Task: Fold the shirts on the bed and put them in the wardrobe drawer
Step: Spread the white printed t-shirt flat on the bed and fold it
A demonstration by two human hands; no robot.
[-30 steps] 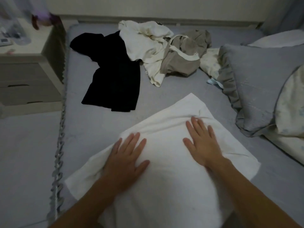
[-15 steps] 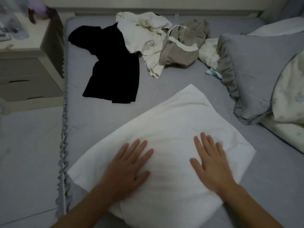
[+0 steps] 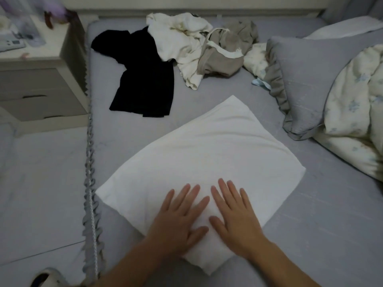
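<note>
A folded white shirt [image 3: 209,150] lies as a flat diamond shape on the grey bed [image 3: 310,214], close to me. My left hand [image 3: 178,220] and my right hand [image 3: 234,214] press flat on its near corner, side by side, fingers straight. Farther up the bed lie a black shirt [image 3: 143,79], a crumpled cream shirt [image 3: 178,40] and a crumpled beige shirt [image 3: 226,52].
A grey ruffled pillow [image 3: 306,79] and a floral duvet [image 3: 356,112] fill the right side. A nightstand with drawers [image 3: 41,88] stands left of the bed. The bed's ruffled edge [image 3: 90,183] runs down the left. A slipper [image 3: 47,278] shows at the bottom left.
Both hands slid back toward me across the white shirt and came together at its near corner.
</note>
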